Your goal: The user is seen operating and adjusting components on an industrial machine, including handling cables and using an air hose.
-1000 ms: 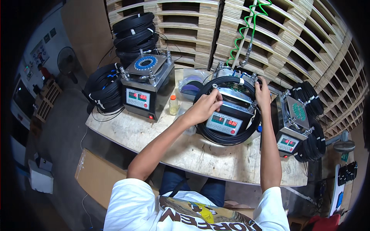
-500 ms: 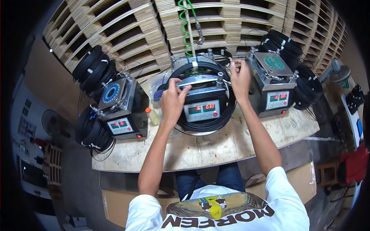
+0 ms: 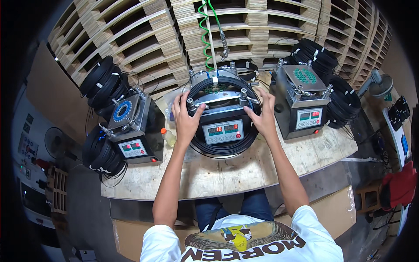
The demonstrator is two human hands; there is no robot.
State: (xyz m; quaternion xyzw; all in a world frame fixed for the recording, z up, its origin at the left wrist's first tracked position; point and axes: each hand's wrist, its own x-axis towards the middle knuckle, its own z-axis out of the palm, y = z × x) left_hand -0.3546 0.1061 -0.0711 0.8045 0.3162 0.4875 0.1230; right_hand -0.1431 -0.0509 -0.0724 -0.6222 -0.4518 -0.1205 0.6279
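A coil of black cable [image 3: 218, 151] hangs around the front of the middle machine, a dark box with a red digital display [image 3: 223, 131] and a metal clamping plate on top. My left hand [image 3: 187, 118] grips the coil's left side, thumb inside the ring beside a clamp post [image 3: 190, 104] and fingers around the outer edge. On the opposite side my right hand [image 3: 264, 117] holds the coil in the same way, its thumb close to the right clamp post [image 3: 243, 97]. A white tie [image 3: 215, 80] binds the coil at its top. The palms hide parts of both sides.
Similar machines stand at left [image 3: 135, 144] and right [image 3: 305, 105], each with black cable coils [image 3: 104, 150] alongside. An orange-capped bottle [image 3: 168, 137] is on the wooden table [image 3: 174, 181]. Behind rise stacked wooden pallets [image 3: 270, 26], with a green spiral hose [image 3: 204, 39] hanging in front.
My left hand has left the clamp bar for the coil's left side. My right hand has come down from a raised pinch onto its right side. The middle display's reading has changed.
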